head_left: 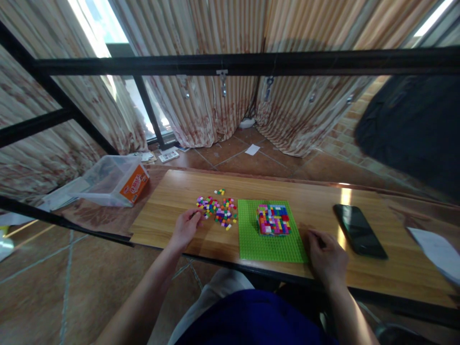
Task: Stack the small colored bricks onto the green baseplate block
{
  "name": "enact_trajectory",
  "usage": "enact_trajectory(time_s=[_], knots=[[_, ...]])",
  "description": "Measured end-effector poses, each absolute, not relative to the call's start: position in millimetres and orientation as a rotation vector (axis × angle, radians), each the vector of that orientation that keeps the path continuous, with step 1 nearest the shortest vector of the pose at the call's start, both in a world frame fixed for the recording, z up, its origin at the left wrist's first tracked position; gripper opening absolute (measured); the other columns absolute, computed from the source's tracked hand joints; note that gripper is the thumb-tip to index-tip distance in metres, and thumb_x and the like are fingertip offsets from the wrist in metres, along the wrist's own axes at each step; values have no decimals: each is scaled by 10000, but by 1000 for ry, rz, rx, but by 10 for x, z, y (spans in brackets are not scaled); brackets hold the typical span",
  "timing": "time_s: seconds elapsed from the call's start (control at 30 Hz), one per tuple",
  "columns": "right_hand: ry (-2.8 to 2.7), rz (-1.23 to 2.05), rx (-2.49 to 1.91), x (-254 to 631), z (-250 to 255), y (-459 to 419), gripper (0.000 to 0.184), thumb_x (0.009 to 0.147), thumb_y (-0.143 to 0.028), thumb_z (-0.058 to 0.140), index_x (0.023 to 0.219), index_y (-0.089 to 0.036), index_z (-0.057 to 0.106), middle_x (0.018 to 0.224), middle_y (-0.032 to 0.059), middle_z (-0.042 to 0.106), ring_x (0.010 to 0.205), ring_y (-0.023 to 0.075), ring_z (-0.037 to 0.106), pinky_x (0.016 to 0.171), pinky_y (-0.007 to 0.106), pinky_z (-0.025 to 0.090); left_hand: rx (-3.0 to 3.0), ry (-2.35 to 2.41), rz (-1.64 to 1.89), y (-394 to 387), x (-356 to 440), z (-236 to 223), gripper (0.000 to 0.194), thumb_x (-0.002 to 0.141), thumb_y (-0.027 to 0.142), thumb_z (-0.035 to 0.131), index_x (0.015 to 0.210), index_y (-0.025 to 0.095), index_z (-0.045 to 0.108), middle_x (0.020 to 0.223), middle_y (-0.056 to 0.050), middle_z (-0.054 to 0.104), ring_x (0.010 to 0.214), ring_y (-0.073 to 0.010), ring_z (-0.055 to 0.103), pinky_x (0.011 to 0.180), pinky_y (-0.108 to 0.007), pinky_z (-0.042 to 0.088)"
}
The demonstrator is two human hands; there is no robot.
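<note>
On the wooden table, my left hand (pixel 186 227) is at the near left side of a loose pile of small coloured toy bricks (pixel 223 211). Its thumb and fingers are pinched together, and whatever is between them is too small to make out. A green baseplate (pixel 247 247) lies right of the pile. On it stands a low block of many coloured bricks (pixel 273 220). Beside the baseplate's right edge rests my right hand (pixel 327 257), its fingers curled in a loose fist with nothing visible in them.
To the right lies a black phone (pixel 360 231), with white paper (pixel 436 249) beyond it. A clear plastic bin (pixel 111 179) with an orange label sits off the table's left end. A black metal bar (pixel 230 64) crosses above, in front of the curtains.
</note>
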State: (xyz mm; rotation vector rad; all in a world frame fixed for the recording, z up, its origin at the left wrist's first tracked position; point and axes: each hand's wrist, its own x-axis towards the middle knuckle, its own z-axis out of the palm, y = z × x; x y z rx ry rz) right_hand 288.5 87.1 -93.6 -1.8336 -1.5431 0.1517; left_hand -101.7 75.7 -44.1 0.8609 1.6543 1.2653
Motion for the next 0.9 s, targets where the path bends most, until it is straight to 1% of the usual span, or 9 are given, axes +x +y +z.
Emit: enact_trajectory(time_s=[0.1,0.23,0.33,0.43,0.6,0.73,0.9], knots=[[-1553,151,-1827,2886,-930,867,386,850,-482,487,904,-178,720,934,94,705,800,216,635,724,320,468,910,1648,1235,750,-1039,-462,403,660,417,669,945,135,711,695,-37,690,540,-112,549,509,-219,384],[-1577,144,-1824,2881,-908,861,390,854,-485,485,897,-176,719,918,94,705,799,221,635,716,321,465,1023,1672,1194,753,-1073,-519,398,675,375,663,991,140,722,733,-43,711,600,-128,582,549,-226,413],[-1570,139,-1816,2877,-904,861,392,854,-488,486,892,-175,719,914,93,704,784,216,633,710,317,464,1067,1660,1182,757,-1074,-531,400,697,405,638,987,139,712,773,-54,721,634,-143,605,583,-241,441],[-1559,132,-1816,2876,-909,864,397,853,-494,485,888,-175,718,917,93,703,779,214,632,701,314,462,1050,1641,1182,760,-1060,-515,408,714,455,614,955,133,682,815,-71,725,625,-141,611,563,-240,438],[-1556,158,-1828,2868,-899,864,395,856,-489,480,893,-178,720,915,95,702,783,212,629,710,317,461,996,1664,1212,764,-1040,-485,443,698,554,614,872,147,601,748,-59,710,570,-132,600,511,-226,411],[-1561,153,-1809,2855,-880,856,395,860,-481,474,889,-170,716,916,98,700,786,209,629,714,313,463,941,1659,1247,757,-1024,-457,463,692,582,612,855,154,548,728,-50,701,547,-125,596,507,-228,417],[-1575,136,-1796,2850,-865,850,411,866,-492,462,899,-170,715,913,104,700,787,214,627,711,317,462,921,1654,1266,745,-994,-420,485,682,602,609,852,153,541,691,-37,685,531,-128,589,504,-233,414]])
